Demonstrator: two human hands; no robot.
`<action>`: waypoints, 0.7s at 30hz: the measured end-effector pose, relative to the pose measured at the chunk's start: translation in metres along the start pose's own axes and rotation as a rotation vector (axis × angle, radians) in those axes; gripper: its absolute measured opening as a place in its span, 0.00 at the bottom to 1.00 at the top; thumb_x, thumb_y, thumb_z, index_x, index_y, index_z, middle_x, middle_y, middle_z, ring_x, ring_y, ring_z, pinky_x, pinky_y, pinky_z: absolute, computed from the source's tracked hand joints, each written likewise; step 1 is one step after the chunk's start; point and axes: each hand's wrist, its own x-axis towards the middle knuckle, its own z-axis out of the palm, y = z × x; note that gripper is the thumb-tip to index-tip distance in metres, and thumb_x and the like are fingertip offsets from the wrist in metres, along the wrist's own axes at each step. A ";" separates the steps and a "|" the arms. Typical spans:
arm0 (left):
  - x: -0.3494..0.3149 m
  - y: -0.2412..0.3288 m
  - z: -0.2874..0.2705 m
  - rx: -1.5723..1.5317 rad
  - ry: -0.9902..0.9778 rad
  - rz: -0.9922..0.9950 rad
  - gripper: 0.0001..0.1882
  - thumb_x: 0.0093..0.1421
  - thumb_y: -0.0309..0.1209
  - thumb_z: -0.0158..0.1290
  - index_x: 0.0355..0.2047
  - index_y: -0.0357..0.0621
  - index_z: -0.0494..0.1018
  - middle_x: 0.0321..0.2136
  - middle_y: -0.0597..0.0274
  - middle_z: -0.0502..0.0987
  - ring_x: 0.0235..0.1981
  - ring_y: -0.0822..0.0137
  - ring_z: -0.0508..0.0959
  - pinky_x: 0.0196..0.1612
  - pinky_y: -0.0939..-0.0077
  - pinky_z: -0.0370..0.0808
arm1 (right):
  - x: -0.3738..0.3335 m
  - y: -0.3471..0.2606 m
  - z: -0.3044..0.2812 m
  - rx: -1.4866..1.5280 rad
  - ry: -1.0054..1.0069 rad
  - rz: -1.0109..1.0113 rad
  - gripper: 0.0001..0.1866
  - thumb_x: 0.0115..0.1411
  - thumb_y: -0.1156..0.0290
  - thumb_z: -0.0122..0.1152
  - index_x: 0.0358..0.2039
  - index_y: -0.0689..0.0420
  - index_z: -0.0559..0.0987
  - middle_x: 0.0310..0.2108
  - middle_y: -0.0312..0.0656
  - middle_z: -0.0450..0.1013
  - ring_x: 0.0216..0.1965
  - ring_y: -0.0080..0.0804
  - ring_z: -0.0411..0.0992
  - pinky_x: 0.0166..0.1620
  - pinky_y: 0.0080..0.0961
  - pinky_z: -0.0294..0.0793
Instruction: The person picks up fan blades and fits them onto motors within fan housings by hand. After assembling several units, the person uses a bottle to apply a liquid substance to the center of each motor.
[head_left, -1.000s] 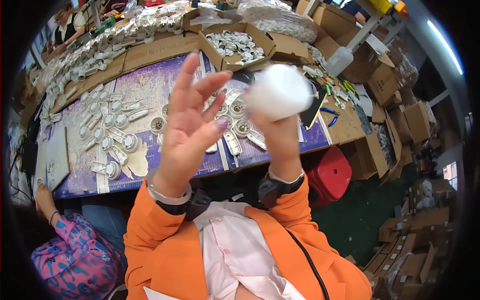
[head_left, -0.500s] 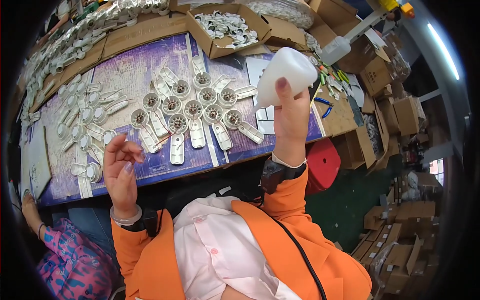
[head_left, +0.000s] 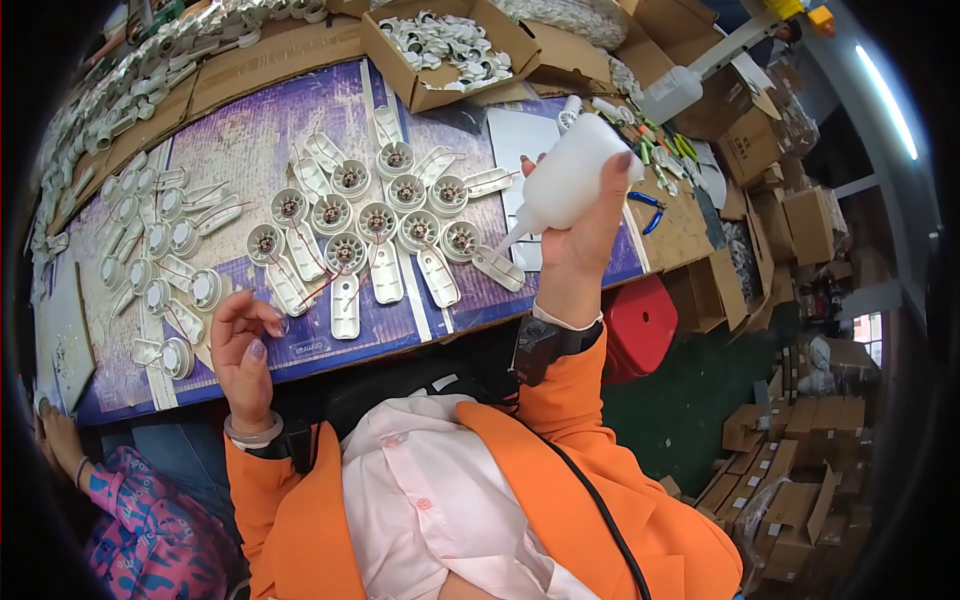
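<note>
My right hand is wrapped round a white translucent squeeze bottle. The bottle leans with its thin nozzle pointing down and left, close to the rightmost white fan-like part; whether the tip touches it I cannot tell. Several such parts, each a round housing with coppery insides and a flat handle, lie grouped on the table, some with thin red wires. Loosely curled and holding nothing, my left hand hovers over the table's front edge, near a capped white round part.
More capped parts lie at the left of the purple-topped table. At the back stands a cardboard box of small white pieces. Blue pliers lie at the right, above a red stool. Another person's patterned sleeve shows at lower left.
My right hand has tilted the squeeze bottle further and brought its nozzle down toward the rightmost part. My left hand has shifted slightly lower, still loosely curled.
</note>
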 end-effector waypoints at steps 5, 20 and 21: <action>-0.004 -0.005 -0.003 0.030 0.019 0.035 0.29 0.58 0.41 0.51 0.52 0.33 0.61 0.35 0.55 0.72 0.33 0.70 0.69 0.39 0.78 0.66 | -0.007 0.001 0.005 -0.204 -0.104 -0.119 0.42 0.50 0.34 0.55 0.50 0.61 0.66 0.37 0.47 0.69 0.36 0.41 0.73 0.39 0.41 0.76; -0.004 -0.001 0.005 0.131 0.003 0.010 0.36 0.62 0.57 0.39 0.53 0.33 0.60 0.33 0.54 0.72 0.32 0.70 0.69 0.39 0.78 0.66 | -0.006 0.026 0.021 0.101 0.186 -0.164 0.42 0.59 0.31 0.26 0.51 0.57 0.67 0.44 0.42 0.71 0.41 0.39 0.73 0.40 0.36 0.76; -0.004 -0.001 0.004 0.122 0.006 0.004 0.36 0.62 0.57 0.40 0.52 0.32 0.60 0.33 0.54 0.72 0.32 0.70 0.70 0.39 0.78 0.66 | -0.006 0.027 0.018 0.110 0.152 -0.145 0.41 0.60 0.32 0.26 0.51 0.57 0.68 0.44 0.42 0.71 0.42 0.39 0.72 0.41 0.36 0.76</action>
